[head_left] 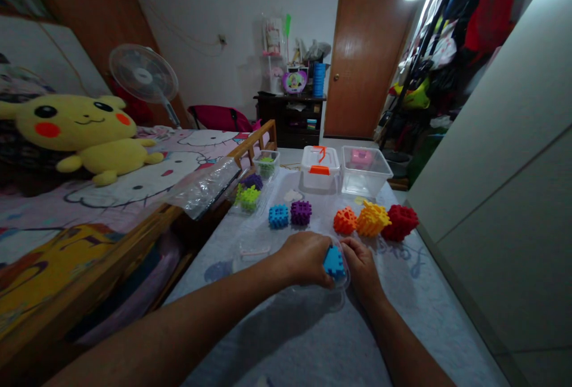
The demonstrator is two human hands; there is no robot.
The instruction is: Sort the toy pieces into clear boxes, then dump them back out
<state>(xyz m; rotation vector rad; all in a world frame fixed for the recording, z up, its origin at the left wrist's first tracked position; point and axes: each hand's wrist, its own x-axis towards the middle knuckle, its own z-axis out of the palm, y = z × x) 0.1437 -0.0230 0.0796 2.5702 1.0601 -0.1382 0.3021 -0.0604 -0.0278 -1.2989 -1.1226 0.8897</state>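
My left hand [307, 259] is closed around a light-blue toothed block [335, 262], low in a clear plastic container [343, 282] on the table. At the container's right side, my right hand [363, 266] has its fingers pinched on the rim. Beyond my hands sit a blue toothed cube [278, 216] and a purple one [301, 213], side by side. To their right stand orange [345, 220], yellow [373, 219] and red [400, 223] toothed block shapes in a row. My left fingers hide part of the block and container.
At the table's far end stand a lidded clear box with orange latches [320, 167] and an open clear bin [366, 172] with a pink item. Green blocks [248, 198] and a small clear tub [267, 163] line the left edge. A wooden bed rail [179, 220] runs alongside.
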